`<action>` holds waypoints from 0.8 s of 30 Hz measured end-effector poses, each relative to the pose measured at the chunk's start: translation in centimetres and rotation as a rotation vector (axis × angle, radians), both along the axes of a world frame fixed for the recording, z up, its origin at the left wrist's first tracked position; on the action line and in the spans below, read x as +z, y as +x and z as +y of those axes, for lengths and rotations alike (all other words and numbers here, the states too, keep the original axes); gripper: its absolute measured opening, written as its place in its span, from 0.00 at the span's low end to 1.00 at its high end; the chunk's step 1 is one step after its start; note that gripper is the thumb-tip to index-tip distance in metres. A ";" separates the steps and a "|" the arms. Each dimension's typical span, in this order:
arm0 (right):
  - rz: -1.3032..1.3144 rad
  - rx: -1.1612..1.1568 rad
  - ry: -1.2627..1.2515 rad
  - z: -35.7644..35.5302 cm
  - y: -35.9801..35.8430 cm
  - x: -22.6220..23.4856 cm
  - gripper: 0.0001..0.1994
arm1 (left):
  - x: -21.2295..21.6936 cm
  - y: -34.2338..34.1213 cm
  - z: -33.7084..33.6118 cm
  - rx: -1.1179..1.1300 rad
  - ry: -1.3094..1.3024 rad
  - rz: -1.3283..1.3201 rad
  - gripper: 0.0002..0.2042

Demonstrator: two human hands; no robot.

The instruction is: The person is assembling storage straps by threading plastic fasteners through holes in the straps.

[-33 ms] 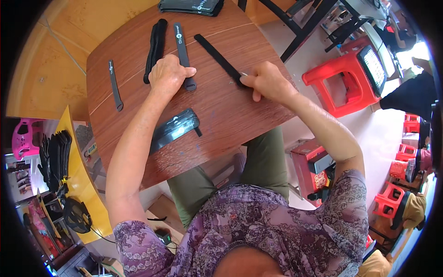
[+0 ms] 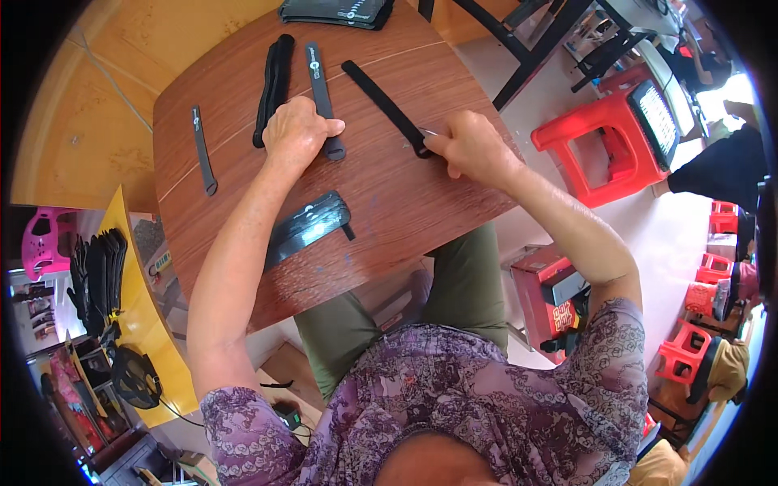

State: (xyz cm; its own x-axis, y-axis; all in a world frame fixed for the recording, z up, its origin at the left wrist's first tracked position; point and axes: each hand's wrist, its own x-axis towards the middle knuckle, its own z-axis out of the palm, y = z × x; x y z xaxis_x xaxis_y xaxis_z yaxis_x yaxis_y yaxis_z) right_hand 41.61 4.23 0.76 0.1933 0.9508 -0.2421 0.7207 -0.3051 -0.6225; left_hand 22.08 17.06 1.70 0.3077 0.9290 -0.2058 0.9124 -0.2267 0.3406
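Observation:
My left hand is closed, its thumb lying across a dark grey strap with pale printing and a slotted, rounded end. Its curled fingers are mostly hidden beneath the hand. Left of that strap is a bundle of black straps, reaching down beside my knuckles. On the right, a plain black strap slants down to my right hand. The fingertips there are pinched around a thin silvery piece at the strap's end; its kind is too small to tell. A single grey strap lies at the left.
A glossy dark packet lies near the table's front edge. Dark printed packets are stacked at the far edge of the brown wooden table. Red stools stand to the right, and a yellow board to the left.
My right fingers have curled in slightly and shifted a little, showing more of the black strap's end. My left hand stays nearly still on the grey strap.

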 end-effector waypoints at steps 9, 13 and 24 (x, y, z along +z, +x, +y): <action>-0.348 0.099 0.319 -2.7 -0.6 0.3 0.15 | -1.2 -2.3 -0.2 0.187 -0.318 -0.691 0.06; 0.115 0.059 0.369 -4.3 -3.5 2.0 0.12 | 1.3 -4.5 -4.5 0.282 -0.457 -1.123 0.06; 0.546 0.243 0.724 -7.5 -14.3 1.7 0.04 | 2.2 -7.4 -14.0 0.377 -0.390 -1.503 0.10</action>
